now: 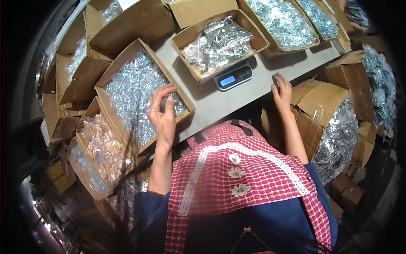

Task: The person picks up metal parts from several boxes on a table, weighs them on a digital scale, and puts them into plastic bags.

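Observation:
My left hand is over the near right side of a cardboard box full of small silver metal parts. Its fingers curve forward, apart from the thumb, and I see nothing held between them. My right hand rests at the near edge of the grey table, fingers loosely bent and thumb apart. A small dark patch shows at its fingertips, too small to make out. Between and beyond both hands, a digital scale with a lit blue display carries an open cardboard box holding clear bags of metal parts.
Boxes of silver parts line the far side. Copper-coloured pieces fill a box at the left. A large carton with bagged metal parts stands at my right, below the table edge. Part of another person shows at top right.

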`<state>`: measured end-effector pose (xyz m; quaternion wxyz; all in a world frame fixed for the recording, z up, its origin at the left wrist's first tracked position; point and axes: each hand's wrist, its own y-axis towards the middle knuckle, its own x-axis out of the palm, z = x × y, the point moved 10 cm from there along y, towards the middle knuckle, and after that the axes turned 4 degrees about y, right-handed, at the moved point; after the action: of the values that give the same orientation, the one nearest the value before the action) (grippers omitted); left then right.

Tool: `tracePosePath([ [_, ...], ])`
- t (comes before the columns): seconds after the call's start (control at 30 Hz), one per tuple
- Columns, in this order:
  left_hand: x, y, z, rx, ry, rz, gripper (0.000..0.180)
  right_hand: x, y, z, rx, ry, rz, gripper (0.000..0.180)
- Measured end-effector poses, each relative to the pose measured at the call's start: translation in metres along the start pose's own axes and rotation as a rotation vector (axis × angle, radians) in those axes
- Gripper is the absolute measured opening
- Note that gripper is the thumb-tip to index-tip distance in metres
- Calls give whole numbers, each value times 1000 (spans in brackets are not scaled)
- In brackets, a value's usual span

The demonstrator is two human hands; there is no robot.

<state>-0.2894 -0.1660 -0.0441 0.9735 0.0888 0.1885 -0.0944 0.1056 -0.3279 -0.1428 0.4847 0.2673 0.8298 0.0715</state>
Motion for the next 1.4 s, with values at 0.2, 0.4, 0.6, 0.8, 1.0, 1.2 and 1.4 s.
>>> tracePosePath([
  [0.2, -23, 13, 0, -164, -317, 57, 34, -16, 11, 60, 520, 597, 152, 31],
  [0.4, -28, 60, 32, -80, -252, -40, 41, -39, 50, 14, 379, 630, 206, 29],
  [0.6, -1, 72, 47, 3, -155, -196, 41, -23, 59, 4, 419, 682, 217, 31],
  [0.8, 25, 75, 37, -104, -193, -264, 50, 19, 54, 20, 629, 903, 130, 42],
  [1.0, 88, 89, -12, -82, 538, -430, 81, 85, 77, -7, 971, 1118, -39, 66],
  [1.2, 76, 92, -31, -163, 284, -387, 52, 66, 80, -30, 1012, 1083, -19, 96],
  [1.4, 6, 87, 72, -64, 52, -367, 63, -23, 78, -94, 740, 1513, -592, 76],
])
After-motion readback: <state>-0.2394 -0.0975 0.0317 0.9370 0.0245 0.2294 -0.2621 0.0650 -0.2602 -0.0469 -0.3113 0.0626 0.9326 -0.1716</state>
